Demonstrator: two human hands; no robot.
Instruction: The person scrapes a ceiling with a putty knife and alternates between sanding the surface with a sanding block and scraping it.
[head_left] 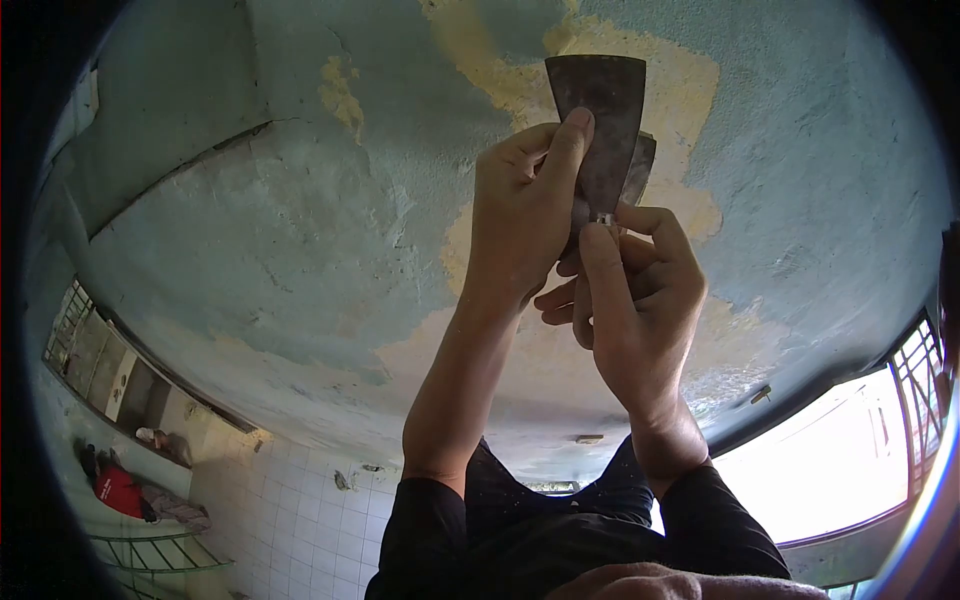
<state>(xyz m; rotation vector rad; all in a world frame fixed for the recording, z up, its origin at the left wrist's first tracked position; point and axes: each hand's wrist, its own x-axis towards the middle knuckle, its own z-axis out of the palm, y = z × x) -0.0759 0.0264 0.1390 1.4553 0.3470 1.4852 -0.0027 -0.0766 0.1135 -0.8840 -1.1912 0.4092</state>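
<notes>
In front of me both hands hold up a putty knife with a dark, flared metal blade (610, 95), its wide edge at the top. My left hand (520, 205) is closed at the blade's left side, its thumb pressed flat on the blade face. Lower down, my right hand (645, 290) pinches around the metal neck (603, 219), thumb in front; the fingers mostly hide the handle. Behind the front blade shows part of a second dark blade (640, 165). Which fingers grip that one is hidden.
A green-painted plaster surface (290, 220) with peeled yellow patches (690, 90) fills the view beyond. Lower left are a person in a red shirt (118, 490), a green metal frame (160, 552) and white tiles (300, 500). A bright opening (830, 460) lies right.
</notes>
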